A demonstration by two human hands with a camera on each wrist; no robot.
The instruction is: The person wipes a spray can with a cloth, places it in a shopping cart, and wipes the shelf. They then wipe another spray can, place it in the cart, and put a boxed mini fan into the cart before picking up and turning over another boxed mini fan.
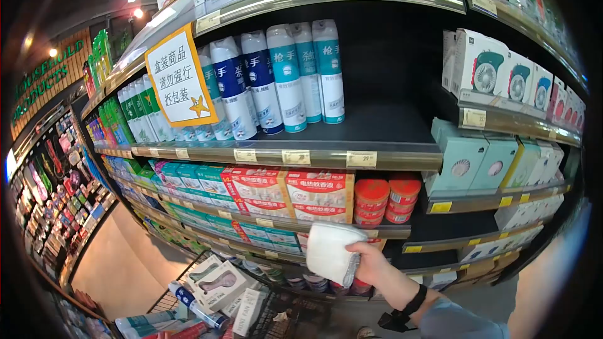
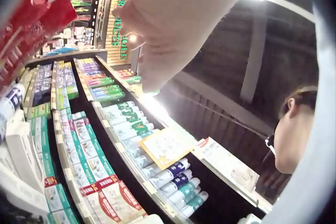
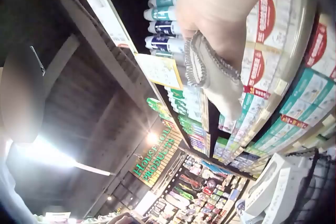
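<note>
1. Pinching a folded white cloth (image 1: pixel 331 254) between thumb and fingers of the right hand (image 1: pixel 372 265); held raised, before the lower shelves, with grey stitching showing along the cloth's edge in the right wrist view.
2. Wearing a black wristband (image 1: pixel 411 304) at 4 to 5 o'clock from that hand.
3. Showing only in part in the left wrist view, at 12 o'clock, the left hand (image 2: pixel 168 29); cannot tell whether gripping anything. Near red packaging (image 2: pixel 37 29) at 10 o'clock in the same view.
4. At 1 o'clock from the cloth, stacked on a shelf: red-lidded tubs (image 1: pixel 372 198).
5. At 11 o'clock, lined up on the same shelf: red-and-white boxes (image 1: pixel 319 194).
6. At 8 o'clock, lying in a black wire cart (image 1: pixel 276 304): a MINI FAN box (image 1: pixel 247 314) and a blue-and-white spray can (image 1: pixel 188 298).
7. Farther up, between 11 and 12 o'clock, standing upright: blue, teal and white spray cans (image 1: pixel 286 81).
8. At 2 o'clock, set on a side shelf: pale green fan boxes (image 1: pixel 461 160); above these, white fan boxes (image 1: pixel 487 72).
9. Between 10 and 11 o'clock, hanging before more cans: an orange-bordered sign (image 1: pixel 179 72) with a starfish drawing.
10. Farthest off, at 10 o'clock: green HOUSEHOLD PRODUCTS lettering (image 1: pixel 50 75).
</note>
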